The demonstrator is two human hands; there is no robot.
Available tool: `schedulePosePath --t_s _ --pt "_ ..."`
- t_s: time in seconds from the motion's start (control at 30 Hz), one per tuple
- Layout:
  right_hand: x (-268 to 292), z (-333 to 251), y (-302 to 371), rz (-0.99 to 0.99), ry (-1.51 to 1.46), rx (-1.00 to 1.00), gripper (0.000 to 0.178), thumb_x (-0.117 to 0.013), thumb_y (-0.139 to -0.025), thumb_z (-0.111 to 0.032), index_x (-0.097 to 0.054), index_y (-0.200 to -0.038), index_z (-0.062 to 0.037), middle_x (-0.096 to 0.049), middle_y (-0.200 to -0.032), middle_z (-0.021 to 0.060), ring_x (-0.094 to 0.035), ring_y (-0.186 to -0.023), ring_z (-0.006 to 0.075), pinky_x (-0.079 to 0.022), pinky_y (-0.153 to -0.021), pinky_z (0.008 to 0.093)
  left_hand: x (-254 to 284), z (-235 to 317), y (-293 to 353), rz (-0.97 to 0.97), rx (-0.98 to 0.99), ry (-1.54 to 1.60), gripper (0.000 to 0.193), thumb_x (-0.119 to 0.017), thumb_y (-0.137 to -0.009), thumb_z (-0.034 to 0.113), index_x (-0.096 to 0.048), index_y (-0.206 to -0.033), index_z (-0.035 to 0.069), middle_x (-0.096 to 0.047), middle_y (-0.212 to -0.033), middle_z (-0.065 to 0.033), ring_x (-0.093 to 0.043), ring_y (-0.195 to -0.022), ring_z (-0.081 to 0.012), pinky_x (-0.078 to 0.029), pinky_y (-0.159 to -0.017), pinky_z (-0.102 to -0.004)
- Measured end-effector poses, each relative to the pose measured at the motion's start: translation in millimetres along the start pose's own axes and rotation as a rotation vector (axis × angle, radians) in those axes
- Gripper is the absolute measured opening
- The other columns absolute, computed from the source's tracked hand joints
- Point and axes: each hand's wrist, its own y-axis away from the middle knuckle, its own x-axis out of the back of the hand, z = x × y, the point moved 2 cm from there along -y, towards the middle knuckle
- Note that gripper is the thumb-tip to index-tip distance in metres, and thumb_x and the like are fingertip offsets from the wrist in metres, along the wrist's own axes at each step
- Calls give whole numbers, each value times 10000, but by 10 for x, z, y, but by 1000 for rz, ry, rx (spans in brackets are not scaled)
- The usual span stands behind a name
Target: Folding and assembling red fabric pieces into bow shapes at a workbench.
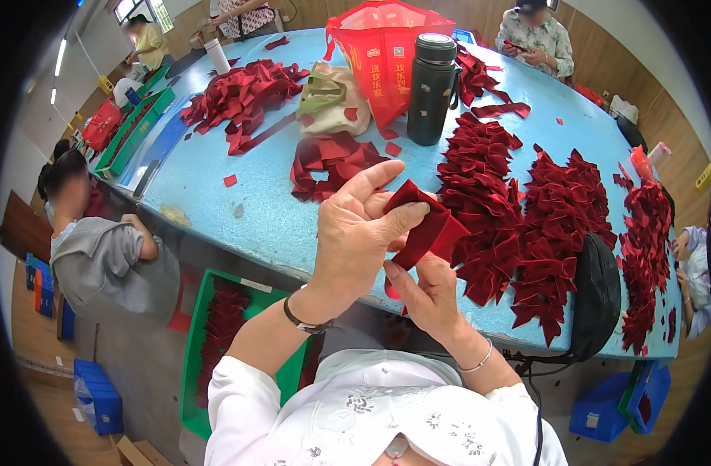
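Note:
In front of my chest, above the table's near edge, a dark red velvet ribbon piece (427,233) is folded over on itself. My left hand (355,229) pinches its upper part under the thumb, with the index finger stretched out above. From below, my right hand (427,299) grips the lower end between thumb and fingers, some of them hidden behind the ribbon. Just beyond my hands lies a loose heap of red ribbon strips (332,159). To their right, rows of folded red bows (484,206) cover the table, and another row of bows (561,225) lies beside them.
On the blue table (239,221) stand a dark green flask (432,93), a red bag (379,54) and a cloth bag (332,97). A black pouch (596,295) sits at the near right edge. Below is a green crate (250,299) with bows. Several people work around.

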Motion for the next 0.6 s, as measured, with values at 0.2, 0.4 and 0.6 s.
schedulePosePath --t_s 0.2,0.4,0.6 --pt "2 -115 102 48 -85 -47 243 -516 -907 -44 -559 -1132 36 -607 -874 64 -518 -670 128 -423 -616 255 -11 11 5 -8 -5 65 519 -691 -773 -3 -437 -1220 -73 -663 -957 -178 -652 -845 -165 -525 -774 -258" --pt "45 -54 115 50 107 59 260 -511 -916 -58 -541 -1155 41 -608 -915 76 -501 -682 130 -429 -616 270 22 -12 5 -15 -18 82 515 -695 -769 -4 -444 -1212 -76 -662 -959 -174 -650 -847 -165 -521 -785 -262" --pt "18 -97 179 104 -336 -205 249 -502 -943 -131 -588 -1110 32 -580 -811 59 -507 -729 104 -412 -693 238 55 -16 -11 -13 -43 79 515 -699 -765 -3 -450 -1211 -77 -662 -965 -170 -649 -849 -165 -519 -791 -266"
